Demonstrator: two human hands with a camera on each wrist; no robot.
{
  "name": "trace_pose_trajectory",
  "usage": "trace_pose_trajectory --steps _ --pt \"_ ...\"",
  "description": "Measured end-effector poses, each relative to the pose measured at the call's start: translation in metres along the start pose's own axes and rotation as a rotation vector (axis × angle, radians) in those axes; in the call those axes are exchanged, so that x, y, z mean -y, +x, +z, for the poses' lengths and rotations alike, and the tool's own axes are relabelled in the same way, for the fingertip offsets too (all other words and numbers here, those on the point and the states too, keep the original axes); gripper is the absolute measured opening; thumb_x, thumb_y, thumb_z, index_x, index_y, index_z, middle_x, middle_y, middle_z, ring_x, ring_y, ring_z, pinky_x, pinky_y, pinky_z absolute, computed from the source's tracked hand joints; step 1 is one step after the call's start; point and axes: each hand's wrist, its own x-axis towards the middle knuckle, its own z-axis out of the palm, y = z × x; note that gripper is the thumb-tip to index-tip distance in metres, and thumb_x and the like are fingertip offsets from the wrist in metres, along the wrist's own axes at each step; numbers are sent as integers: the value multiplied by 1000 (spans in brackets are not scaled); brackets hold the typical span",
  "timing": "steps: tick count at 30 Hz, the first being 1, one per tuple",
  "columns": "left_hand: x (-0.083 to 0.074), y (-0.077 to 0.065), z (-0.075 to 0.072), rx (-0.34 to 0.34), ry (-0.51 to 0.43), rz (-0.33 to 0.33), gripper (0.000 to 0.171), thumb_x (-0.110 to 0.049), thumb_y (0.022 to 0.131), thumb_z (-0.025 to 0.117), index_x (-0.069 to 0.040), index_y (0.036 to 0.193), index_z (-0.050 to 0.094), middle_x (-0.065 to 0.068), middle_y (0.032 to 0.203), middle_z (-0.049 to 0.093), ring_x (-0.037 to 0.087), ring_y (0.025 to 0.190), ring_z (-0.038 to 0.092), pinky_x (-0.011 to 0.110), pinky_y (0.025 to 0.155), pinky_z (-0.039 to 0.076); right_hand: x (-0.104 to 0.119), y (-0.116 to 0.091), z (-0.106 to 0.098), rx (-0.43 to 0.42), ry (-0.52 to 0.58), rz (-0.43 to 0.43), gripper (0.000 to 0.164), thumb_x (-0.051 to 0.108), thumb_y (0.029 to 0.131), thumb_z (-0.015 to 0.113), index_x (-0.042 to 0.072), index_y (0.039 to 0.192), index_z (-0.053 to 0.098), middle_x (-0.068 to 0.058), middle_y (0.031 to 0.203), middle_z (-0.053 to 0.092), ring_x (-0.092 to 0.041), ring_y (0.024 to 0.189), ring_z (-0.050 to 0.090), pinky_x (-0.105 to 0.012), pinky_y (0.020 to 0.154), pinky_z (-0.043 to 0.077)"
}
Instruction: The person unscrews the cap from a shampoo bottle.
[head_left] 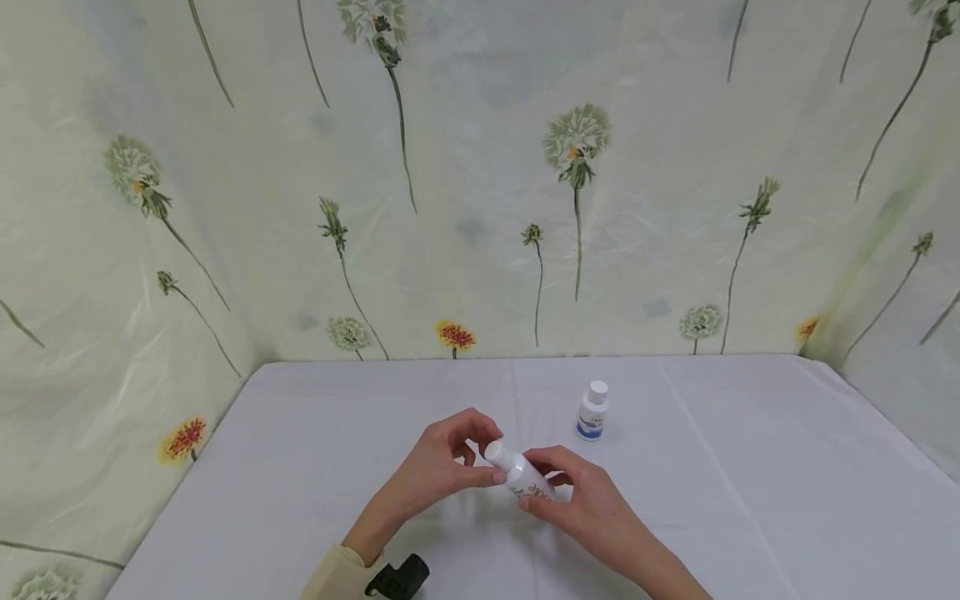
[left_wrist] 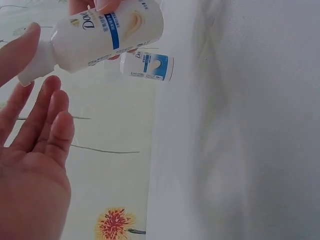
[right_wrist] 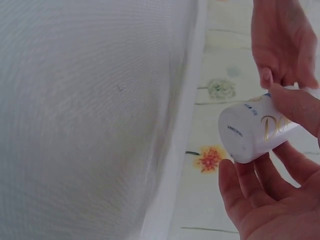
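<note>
A white Dove bottle (head_left: 527, 480) is tilted over the table between both hands, its white cap (left_wrist: 39, 64) pointing up and to the left. My right hand (head_left: 596, 500) grips the bottle's body, thumb on one side and fingers on the other, as the right wrist view shows with the base (right_wrist: 237, 134) turned toward that camera. At the cap, my left hand (head_left: 438, 457) pinches with its thumb and forefinger; its other fingers (left_wrist: 59, 125) spread loosely below the cap in the left wrist view.
A second white bottle (head_left: 593, 412) with a blue lower label stands upright on the table, behind and right of the held one. White cloth (head_left: 300, 450) covers the table. Flower-printed sheets (head_left: 480, 167) rise at the back and both sides. A black band (head_left: 401, 577) circles the left wrist.
</note>
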Motion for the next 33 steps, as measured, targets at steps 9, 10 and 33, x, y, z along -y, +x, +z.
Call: trace_pose_trajectory --steps 9,10,33 --pt "-3 0 -5 124 -37 63 29 -7 90 71 -19 116 72 -7 127 63 16 118 55 31 78 47 0 1 -1 -2 2 21 41 35 83 79 23 119 64 10 110 63 -14 100 58 -37 88 50" --pt "-3 -1 -5 124 -37 65 30 -6 90 70 -19 116 72 -7 126 64 16 116 56 30 77 47 0 1 -1 -5 3 20 41 35 83 79 22 119 64 10 110 63 -14 100 58 -37 88 50" --pt "-10 -2 0 -34 113 13 22 -23 81 83 -27 100 72 -10 90 65 18 85 53 24 62 39 3 0 3 -39 24 52 41 28 81 82 20 116 64 8 105 64 -14 99 58 -40 88 49"
